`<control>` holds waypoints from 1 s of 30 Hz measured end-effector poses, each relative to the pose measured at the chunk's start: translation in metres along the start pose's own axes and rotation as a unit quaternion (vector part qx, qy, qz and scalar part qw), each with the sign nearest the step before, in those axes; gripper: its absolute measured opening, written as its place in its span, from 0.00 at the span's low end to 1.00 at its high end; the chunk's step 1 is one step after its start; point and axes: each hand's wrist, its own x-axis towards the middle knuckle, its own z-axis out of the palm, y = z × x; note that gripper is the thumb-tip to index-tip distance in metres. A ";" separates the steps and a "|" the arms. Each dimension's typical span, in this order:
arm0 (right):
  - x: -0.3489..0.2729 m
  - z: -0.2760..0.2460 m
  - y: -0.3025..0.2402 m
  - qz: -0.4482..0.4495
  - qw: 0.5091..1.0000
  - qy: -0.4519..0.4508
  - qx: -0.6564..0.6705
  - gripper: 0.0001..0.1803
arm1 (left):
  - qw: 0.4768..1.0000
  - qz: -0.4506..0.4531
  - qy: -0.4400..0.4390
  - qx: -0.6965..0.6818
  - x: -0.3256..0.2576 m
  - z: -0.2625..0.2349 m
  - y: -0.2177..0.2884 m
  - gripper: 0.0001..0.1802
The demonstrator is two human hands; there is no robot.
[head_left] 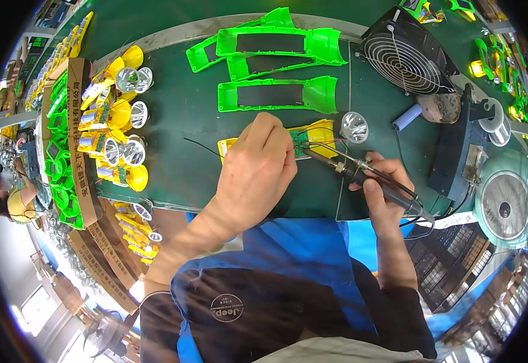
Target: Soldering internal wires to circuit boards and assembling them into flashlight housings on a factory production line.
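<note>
My right hand (385,187) grips a soldering iron (391,192) with a thin metal tube running along it. The iron's tip reaches a small green circuit board (299,143) in a yellow plastic housing (321,134), which lies flat on the bench. My left hand (255,166) is closed over the housing's left part, thumb and fingers pressed together beside the board; whatever they pinch is hidden. A dark wire (202,145) sticks out to the left of this hand. Just beyond the housing's right end sits a shiny reflector cup (354,127).
Green plastic casings (277,95) lie behind the hands. Right of them stand a black fan (402,57), a blue cylindrical cell (407,117), a solder spool (495,124) and a dark box-shaped unit (454,154). Yellow lamp assemblies (118,115) and a cardboard box (82,145) line the left.
</note>
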 end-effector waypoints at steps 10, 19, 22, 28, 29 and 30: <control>-0.001 -0.004 0.006 -0.024 0.999 -0.010 -0.020 0.10 | 1.000 -0.009 -0.019 0.009 0.001 -0.002 0.001 0.12; -0.003 -0.005 0.007 -0.022 0.997 0.025 0.077 0.14 | 0.999 -0.023 -0.039 -0.002 0.002 -0.004 0.003 0.12; -0.002 -0.003 0.003 -0.016 0.993 0.039 0.114 0.16 | 0.999 -0.024 -0.041 0.012 0.002 -0.004 0.003 0.11; 0.007 -0.003 -0.008 -0.077 0.994 0.036 0.070 0.18 | 1.000 -0.026 -0.001 -0.003 0.005 -0.002 0.003 0.12; 0.009 -0.003 -0.010 -0.085 0.993 0.035 0.066 0.18 | 1.000 -0.023 -0.003 -0.004 0.006 -0.002 0.002 0.12; 0.013 -0.003 -0.011 -0.095 0.993 0.029 0.061 0.18 | 1.000 -0.018 -0.005 0.001 0.006 -0.002 0.002 0.12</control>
